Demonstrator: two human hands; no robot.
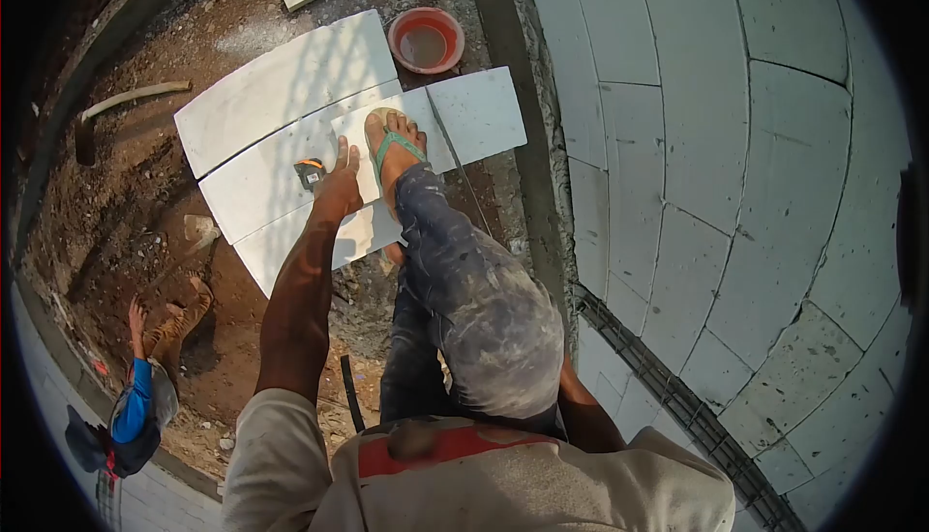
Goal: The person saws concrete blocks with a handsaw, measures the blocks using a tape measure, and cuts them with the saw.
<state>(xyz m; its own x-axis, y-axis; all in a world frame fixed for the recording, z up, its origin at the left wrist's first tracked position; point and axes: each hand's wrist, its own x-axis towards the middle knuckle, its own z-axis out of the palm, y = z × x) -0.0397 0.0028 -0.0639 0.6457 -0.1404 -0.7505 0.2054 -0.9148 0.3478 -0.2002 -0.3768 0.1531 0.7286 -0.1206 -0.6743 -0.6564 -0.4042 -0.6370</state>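
Note:
My left hand point(341, 189) presses on a small white block point(370, 182), its visible fingers stretched out. Beside that hand, my foot point(396, 148) in a green-strapped flip-flop stands on the same block. A black-and-orange tape measure point(310, 174) lies just left of the hand on the larger white blocks point(281, 73). Another white block point(481, 114) is to the right of the foot. From there a thin dark strip point(472, 193) runs toward my knee; what it is, I cannot make out. My right forearm point(588, 414) goes behind my thigh, which hides the right hand.
A red-orange basin point(426, 41) stands behind the blocks. A white block wall point(697, 145) rises on the right, with steel rebar point(677, 401) along it. At left, a co-worker point(135, 406) is near a long-handled tool point(179, 261). Another handled tool point(135, 99) lies on the soil.

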